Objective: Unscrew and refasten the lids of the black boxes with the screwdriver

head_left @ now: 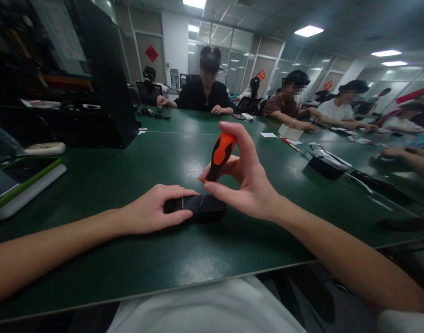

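Observation:
In front of me a black box-shaped device [212,210] lies on the green table. My left hand [156,208] grips its left end, thumb along the near side and fingers along the far side. My right hand [248,180] is closed around an orange and black screwdriver [221,155], with the index finger over the top of the handle. The screwdriver leans a little, its thin shaft running down to the device's upper face. A small pale upright strip [183,202] shows on the device beside my left fingers; what it is I cannot make out.
The green table [156,162] stretches across the view. A black cabinet [104,83] and a green-edged tray [27,185] stand at left. On the right lie a black box [325,167] and cables [362,182]. Co-workers sit across the table and to the right.

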Demonstrator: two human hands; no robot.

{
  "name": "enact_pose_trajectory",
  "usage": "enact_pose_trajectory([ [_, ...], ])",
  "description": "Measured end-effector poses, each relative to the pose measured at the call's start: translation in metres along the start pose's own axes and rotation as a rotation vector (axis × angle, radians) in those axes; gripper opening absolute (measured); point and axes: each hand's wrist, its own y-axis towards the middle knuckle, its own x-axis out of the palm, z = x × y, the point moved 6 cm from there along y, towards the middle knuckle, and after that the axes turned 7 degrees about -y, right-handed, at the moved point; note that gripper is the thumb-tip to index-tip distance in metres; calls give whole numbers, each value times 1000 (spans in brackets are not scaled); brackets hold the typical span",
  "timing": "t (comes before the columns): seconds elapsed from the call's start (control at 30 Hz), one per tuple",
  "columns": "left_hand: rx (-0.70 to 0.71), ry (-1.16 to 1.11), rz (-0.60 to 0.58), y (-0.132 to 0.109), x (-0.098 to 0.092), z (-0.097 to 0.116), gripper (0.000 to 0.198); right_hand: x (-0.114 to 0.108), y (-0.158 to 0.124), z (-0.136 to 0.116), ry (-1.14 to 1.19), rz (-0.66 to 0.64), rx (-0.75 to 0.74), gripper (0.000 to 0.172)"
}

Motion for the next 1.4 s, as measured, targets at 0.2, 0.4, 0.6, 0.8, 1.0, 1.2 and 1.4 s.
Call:
enact_pose_trajectory([
  [0.2,2,13,10,0,-1,1,43,-5,1,7,-30,21,18,88],
  [0.4,-3,4,16,0,-1,-1,44,-3,2,-5,8,-22,30,80],
  [0.6,1,15,11,0,0,0,45,-1,1,-1,64,-72,27,85],
  [0.8,6,18,15,-1,0,-2,44,-4,1,9,-1,6,63,88],
  [1.0,9,26,17,0,-1,-1,42,-5,2,2,8,-13,71,82],
  [1.2,13,22,12,-1,-1,2,43,-3,2,-4,37,-71,66,79],
  [1.4,15,9,19,-1,-1,2,42,-4,0,2,-3,-45,70,89],
])
